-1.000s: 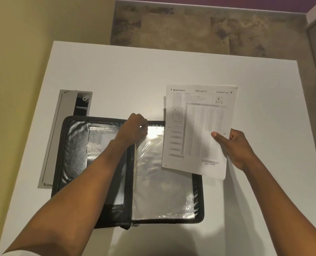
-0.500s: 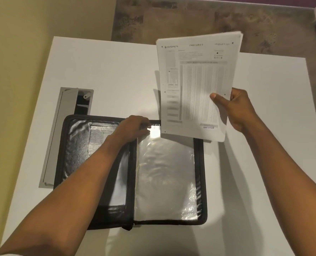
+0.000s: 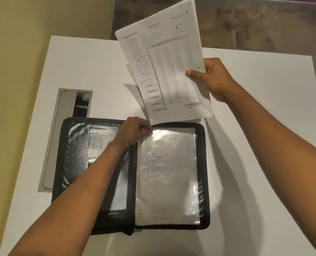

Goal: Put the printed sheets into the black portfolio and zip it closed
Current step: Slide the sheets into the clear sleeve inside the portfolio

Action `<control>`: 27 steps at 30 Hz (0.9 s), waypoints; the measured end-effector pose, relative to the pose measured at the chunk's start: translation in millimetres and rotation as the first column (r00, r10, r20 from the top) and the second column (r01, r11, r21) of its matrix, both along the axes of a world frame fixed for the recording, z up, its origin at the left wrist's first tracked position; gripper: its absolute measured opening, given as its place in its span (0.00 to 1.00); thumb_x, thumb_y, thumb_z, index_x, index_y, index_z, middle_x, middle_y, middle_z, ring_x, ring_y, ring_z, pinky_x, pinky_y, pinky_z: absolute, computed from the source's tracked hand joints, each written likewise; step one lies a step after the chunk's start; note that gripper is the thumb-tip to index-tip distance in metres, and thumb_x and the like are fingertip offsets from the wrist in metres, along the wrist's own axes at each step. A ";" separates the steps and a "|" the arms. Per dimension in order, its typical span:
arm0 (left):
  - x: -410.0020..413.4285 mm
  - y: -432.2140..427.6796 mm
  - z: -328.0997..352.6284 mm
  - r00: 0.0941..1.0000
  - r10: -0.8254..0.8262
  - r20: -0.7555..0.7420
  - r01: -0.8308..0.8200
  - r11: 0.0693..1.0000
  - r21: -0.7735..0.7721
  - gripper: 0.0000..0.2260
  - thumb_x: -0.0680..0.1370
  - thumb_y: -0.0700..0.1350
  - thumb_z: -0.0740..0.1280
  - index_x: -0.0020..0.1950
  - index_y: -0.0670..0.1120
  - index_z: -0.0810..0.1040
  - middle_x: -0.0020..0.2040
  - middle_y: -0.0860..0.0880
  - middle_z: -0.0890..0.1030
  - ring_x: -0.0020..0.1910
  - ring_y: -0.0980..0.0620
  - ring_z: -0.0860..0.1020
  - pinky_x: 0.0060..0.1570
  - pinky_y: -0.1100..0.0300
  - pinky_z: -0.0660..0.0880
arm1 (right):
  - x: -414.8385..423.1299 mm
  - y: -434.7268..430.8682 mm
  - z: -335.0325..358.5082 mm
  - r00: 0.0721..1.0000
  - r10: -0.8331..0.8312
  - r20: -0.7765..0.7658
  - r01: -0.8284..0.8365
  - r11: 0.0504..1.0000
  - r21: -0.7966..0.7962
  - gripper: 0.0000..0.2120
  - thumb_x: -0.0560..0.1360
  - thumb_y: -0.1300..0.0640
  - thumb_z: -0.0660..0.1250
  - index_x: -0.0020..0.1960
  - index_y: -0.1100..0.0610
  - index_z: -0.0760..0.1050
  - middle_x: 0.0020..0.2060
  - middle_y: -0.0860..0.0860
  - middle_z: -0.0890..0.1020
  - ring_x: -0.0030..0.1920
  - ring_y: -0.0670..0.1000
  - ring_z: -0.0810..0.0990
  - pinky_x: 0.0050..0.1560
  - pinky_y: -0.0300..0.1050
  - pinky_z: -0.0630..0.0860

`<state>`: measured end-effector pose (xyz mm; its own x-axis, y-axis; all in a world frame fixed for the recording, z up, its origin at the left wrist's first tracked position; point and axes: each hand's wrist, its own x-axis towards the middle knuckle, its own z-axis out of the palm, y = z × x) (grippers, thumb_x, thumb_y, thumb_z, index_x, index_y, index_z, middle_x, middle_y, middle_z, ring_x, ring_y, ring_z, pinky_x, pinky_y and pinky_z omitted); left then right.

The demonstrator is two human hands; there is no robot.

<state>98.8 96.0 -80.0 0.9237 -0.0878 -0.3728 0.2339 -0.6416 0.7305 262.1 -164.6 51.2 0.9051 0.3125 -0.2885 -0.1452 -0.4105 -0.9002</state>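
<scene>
The black portfolio (image 3: 74, 154) lies open flat on the white table (image 3: 264, 145). Its right half holds clear plastic sleeves (image 3: 168, 174). My left hand (image 3: 133, 132) pinches the top edge of the uppermost sleeve near the spine. My right hand (image 3: 212, 78) grips the stack of printed sheets (image 3: 164, 67) by its right edge. The sheets are raised off the table and tilted, with their lower edge just above the portfolio's top rim. Their bottom corner reads "ENTERED".
A grey cable tray (image 3: 61, 137) with an open flap is set into the table just left of the portfolio. A yellow wall runs along the left side. Mottled floor (image 3: 245, 24) lies beyond the table's far edge.
My right hand has lifted the sheets off the table, raised them higher and tilted them leftward. My left hand has stayed pinched on the sleeve's top edge.
</scene>
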 end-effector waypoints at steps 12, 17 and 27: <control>-18.7 4.7 3.0 0.983 -0.055 0.175 0.030 0.989 0.144 0.03 0.76 0.50 0.76 0.49 0.54 0.89 0.48 0.59 0.87 0.38 0.67 0.77 0.41 0.66 0.70 | 15.5 11.7 -6.5 1.000 0.013 -0.009 -0.014 0.998 -0.054 0.16 0.78 0.57 0.74 0.66 0.55 0.82 0.61 0.47 0.86 0.56 0.47 0.86 0.62 0.50 0.83; -20.7 7.0 4.0 0.980 -0.046 0.193 0.024 0.993 0.116 0.04 0.76 0.49 0.76 0.49 0.53 0.89 0.49 0.58 0.86 0.40 0.63 0.78 0.43 0.61 0.75 | 16.6 12.9 -5.7 1.000 0.024 -0.003 -0.024 0.998 -0.060 0.16 0.79 0.57 0.74 0.66 0.56 0.82 0.62 0.48 0.85 0.57 0.48 0.86 0.62 0.49 0.83; -17.9 9.8 2.5 0.977 -0.063 0.205 0.044 0.994 0.096 0.04 0.76 0.47 0.76 0.50 0.53 0.89 0.50 0.59 0.86 0.42 0.67 0.80 0.42 0.62 0.77 | 11.6 25.9 -26.0 0.996 0.086 -0.029 -0.088 0.992 -0.094 0.16 0.78 0.55 0.75 0.65 0.56 0.83 0.58 0.47 0.86 0.52 0.45 0.86 0.59 0.46 0.83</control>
